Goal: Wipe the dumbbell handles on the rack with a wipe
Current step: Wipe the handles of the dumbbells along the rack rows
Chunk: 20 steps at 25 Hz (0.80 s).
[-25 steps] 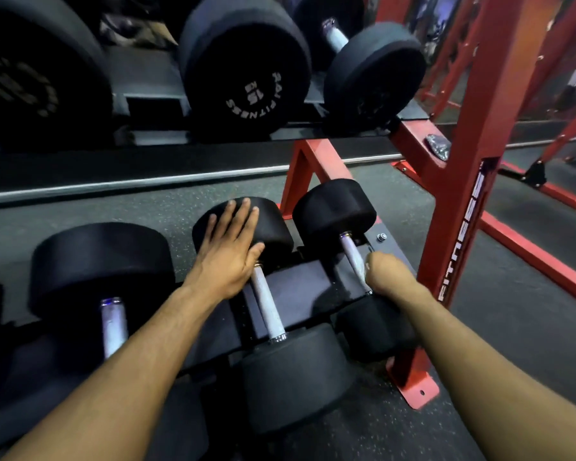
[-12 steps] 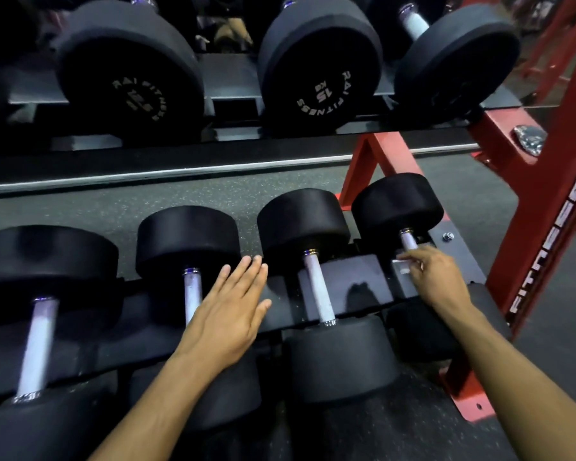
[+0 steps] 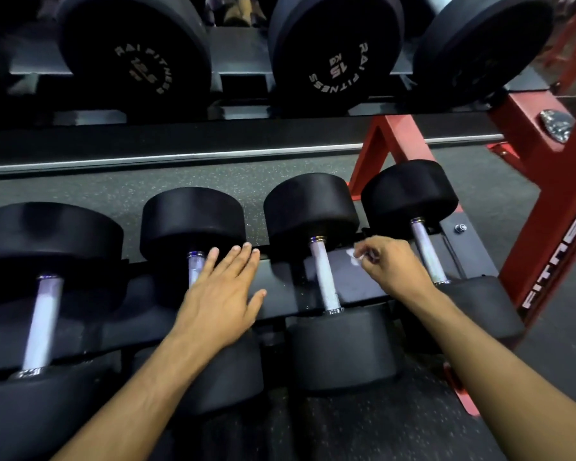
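- Left hand (image 3: pixel 225 296) lies flat, fingers straight and together, over a dumbbell handle (image 3: pixel 193 267).
- Right hand (image 3: pixel 391 264), fingers curled, pinches a small white wipe (image 3: pixel 358 257) between two handles.

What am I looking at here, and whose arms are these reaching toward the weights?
No machine here: these are a person's two bare arms, filmed by a camera worn on their head, looking forward and down. In front is a red-framed rack with black dumbbells lying in rows on it. The left hand is flat, fingers straight, over the second dumbbell handle from the left. The right hand pinches a small white wipe in its fingers, between the third handle and the fourth handle, touching neither that I can see. Larger dumbbells sit on the shelf above, one marked 15 kg. The job is wiping the handles clean.
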Each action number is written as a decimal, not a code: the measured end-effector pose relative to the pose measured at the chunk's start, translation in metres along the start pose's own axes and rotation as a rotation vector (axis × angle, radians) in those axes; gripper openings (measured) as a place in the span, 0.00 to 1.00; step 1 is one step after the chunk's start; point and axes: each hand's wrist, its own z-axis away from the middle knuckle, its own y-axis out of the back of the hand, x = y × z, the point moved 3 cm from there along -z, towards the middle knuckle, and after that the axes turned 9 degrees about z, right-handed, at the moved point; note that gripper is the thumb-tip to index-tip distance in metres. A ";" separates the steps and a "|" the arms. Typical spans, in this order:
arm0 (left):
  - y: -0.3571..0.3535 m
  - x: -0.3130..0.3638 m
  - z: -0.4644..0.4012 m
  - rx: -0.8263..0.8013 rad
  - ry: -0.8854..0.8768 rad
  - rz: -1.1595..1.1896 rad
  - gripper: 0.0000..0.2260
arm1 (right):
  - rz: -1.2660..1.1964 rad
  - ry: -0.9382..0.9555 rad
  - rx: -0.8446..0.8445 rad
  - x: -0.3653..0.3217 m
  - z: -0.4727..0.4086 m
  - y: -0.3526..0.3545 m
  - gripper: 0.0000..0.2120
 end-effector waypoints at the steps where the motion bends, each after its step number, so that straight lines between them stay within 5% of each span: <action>1: 0.002 -0.011 0.002 -0.034 0.005 -0.009 0.34 | -0.033 0.070 0.022 -0.009 -0.003 -0.002 0.06; 6: -0.019 -0.051 0.007 -0.465 0.241 0.180 0.36 | 0.062 0.255 -0.031 -0.041 -0.016 -0.027 0.07; 11: -0.029 -0.051 0.006 -0.435 0.225 0.184 0.34 | 0.235 0.285 -0.100 -0.058 -0.030 -0.047 0.15; 18: -0.018 -0.046 0.008 -0.446 0.241 0.172 0.37 | 0.258 0.291 0.021 -0.049 -0.023 -0.043 0.13; 20: -0.008 -0.041 0.007 -0.314 0.232 0.155 0.36 | 0.283 0.296 0.017 -0.043 -0.018 -0.042 0.12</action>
